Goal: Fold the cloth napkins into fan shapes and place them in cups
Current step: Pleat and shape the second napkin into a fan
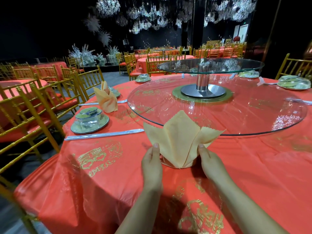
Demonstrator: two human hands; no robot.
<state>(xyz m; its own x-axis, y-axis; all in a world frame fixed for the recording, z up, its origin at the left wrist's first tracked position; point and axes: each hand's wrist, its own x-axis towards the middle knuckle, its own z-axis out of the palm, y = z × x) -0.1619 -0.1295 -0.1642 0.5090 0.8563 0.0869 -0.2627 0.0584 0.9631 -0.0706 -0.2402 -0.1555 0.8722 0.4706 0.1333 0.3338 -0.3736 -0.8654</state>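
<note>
A peach cloth napkin (179, 141) stands upright near the table's front edge, folded with three pointed flaps spreading upward. Its lower part narrows to a round base; whether a cup sits under it I cannot tell. My left hand (152, 162) holds the napkin's left side, thumb up along the cloth. On the right side, my right hand (211, 162) holds it the same way. The fingers behind the cloth are hidden. A second folded peach napkin (106, 98) stands farther off at the left.
The round table has a red cloth (118, 174) with gold print. A glass turntable (253, 119) lies just behind the napkin, with a raised glass tier (236, 65) above it. A plate with a glass bowl (89, 120) and wrapped chopsticks (104, 134) lie left. Gold chairs (33, 105) ring the table.
</note>
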